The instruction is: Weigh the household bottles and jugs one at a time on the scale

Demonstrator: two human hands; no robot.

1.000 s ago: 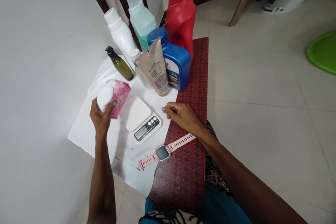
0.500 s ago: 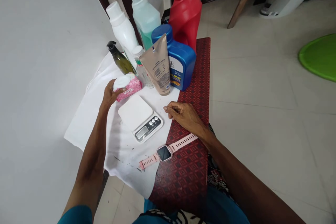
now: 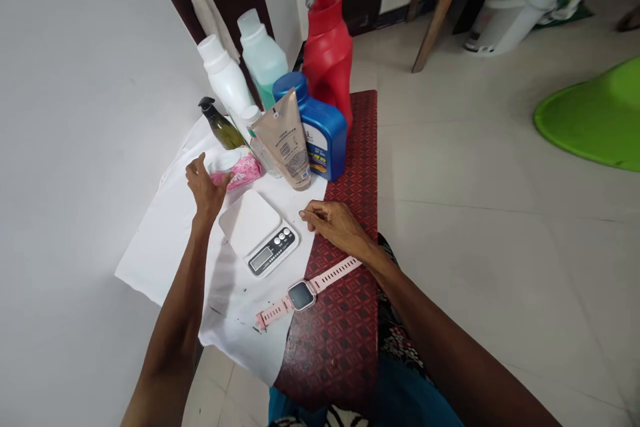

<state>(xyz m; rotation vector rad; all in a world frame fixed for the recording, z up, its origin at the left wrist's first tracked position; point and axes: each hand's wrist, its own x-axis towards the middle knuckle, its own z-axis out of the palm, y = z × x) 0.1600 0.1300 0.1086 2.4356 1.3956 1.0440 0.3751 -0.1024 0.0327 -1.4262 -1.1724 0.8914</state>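
My left hand (image 3: 204,188) hovers with thumb and fingers spread, its fingertips right beside the white cap of a pink bottle (image 3: 236,169) lying on its side on the white paper (image 3: 160,240). It grips nothing. My right hand (image 3: 334,223) rests on the edge of the red patterned mat (image 3: 350,327), fingers curled together, nothing visible in them. Between the hands sits a white digital kitchen scale (image 3: 257,231) with a bare platform. A pink smartwatch (image 3: 301,295) lies flat nearer to me.
Behind the scale stand a beige tube (image 3: 286,141), blue bottle (image 3: 321,130), red bottle (image 3: 327,50), teal bottle (image 3: 261,53), white bottle (image 3: 226,83), small clear bottle (image 3: 254,125) and olive spray bottle (image 3: 221,127). A white wall is at left. A green basin (image 3: 595,121) and white bin (image 3: 523,3) sit on the tiled floor.
My left hand carried the pink bottle from above the paper to a spot beside the other bottles, laid it on its side and let go. The right hand stayed put.
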